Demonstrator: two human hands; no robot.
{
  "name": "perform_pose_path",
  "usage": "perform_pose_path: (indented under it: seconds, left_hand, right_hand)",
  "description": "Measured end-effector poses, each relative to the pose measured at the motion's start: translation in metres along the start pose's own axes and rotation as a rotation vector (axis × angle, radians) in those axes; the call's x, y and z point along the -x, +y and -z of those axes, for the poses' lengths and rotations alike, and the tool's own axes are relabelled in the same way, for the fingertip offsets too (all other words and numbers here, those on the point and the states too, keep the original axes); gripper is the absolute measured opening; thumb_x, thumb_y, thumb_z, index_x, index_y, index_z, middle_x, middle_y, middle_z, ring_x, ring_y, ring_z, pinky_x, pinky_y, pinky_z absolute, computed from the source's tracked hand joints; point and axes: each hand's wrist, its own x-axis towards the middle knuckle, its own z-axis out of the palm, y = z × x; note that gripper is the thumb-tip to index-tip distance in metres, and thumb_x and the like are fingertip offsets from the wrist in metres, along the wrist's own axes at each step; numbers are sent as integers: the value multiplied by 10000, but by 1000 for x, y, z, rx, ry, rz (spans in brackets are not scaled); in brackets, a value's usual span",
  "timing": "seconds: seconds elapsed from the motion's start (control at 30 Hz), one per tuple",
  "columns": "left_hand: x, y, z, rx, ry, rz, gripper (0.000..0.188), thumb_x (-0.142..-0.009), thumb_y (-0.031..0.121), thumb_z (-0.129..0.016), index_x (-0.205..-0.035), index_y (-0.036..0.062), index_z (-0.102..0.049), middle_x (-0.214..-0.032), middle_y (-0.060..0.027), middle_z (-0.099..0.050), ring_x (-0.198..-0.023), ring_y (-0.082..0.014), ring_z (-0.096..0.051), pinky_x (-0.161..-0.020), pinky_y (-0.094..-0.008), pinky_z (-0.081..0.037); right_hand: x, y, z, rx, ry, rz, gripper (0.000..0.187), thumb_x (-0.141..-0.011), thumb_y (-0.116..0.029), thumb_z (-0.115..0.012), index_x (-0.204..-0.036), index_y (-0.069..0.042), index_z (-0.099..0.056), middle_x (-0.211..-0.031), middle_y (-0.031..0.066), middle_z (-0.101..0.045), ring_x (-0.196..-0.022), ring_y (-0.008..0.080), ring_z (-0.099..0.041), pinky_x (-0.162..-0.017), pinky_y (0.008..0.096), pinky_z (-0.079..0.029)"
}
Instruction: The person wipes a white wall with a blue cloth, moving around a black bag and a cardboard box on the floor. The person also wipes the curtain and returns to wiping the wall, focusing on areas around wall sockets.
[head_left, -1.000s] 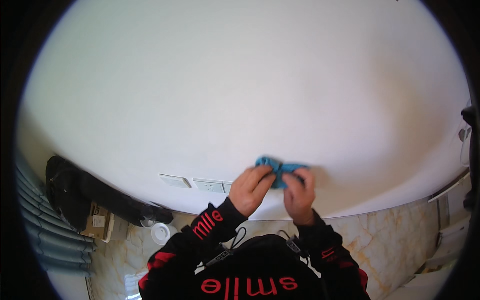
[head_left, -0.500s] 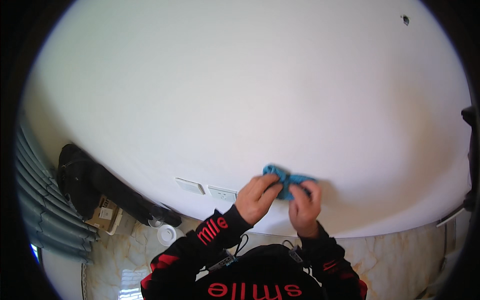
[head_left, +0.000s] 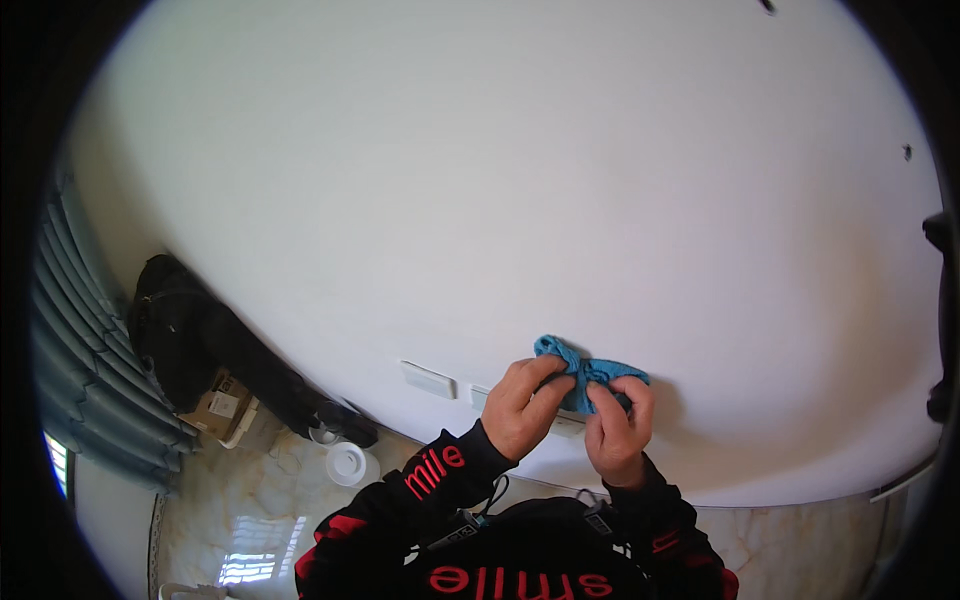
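Observation:
A crumpled blue cloth [head_left: 567, 352] is bunched between my two hands, in front of the white wall [head_left: 450, 220]. My left hand [head_left: 522, 405] is closed on the cloth's left part, thumb and fingers pinching it. On its right part my right hand [head_left: 618, 425] is closed as well, fingertips pressed into the folds. Just left of my left hand is a white wall plate [head_left: 428, 380]. A second plate [head_left: 479, 397] shows only in part behind that hand. Whether the cloth touches the wall I cannot tell.
Black bags [head_left: 185, 330] lean at the left, beside a cardboard box [head_left: 215, 408] and a round white container [head_left: 347, 463] on the marbled floor [head_left: 300, 500]. Blue-grey curtains [head_left: 95, 350] hang at the far left. A dark object [head_left: 940, 310] stands at the right rim. The wall has dark holes [head_left: 907, 152].
The view has shifted, so the wall plates sit further right and a second wall hole shows. Both hands, still pinching the cloth, have moved slightly right and down in the picture.

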Motion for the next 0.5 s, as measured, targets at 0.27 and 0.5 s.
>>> perform_pose_path:
  seconds: [0.27, 0.5]
  left_hand:
    - [-56, -80, 59, 36, 179, -84, 331, -676, -1, -676, -1006, -5, -643, -1112, -159, -584, -910, -311, -589, -750, -338, -500]
    - [21, -133, 123, 65, 2, -125, 296, -707, 18, -665, -1002, -8, -657, -1102, -165, -601, -918, -314, -605, -766, -371, -514]
  right_hand:
    - [-82, -21, -55, 98, 219, -24, 399, -711, 74, -572, -1084, -25, -672, -1109, 168, -512, -933, 299, -570, -818, 369, -490]
    - [-38, -91, -134, 22, -29, 14, 359, -668, 90, -611, -994, -33, -699, -1034, 164, -535, -893, 318, -574, -785, 374, -499]
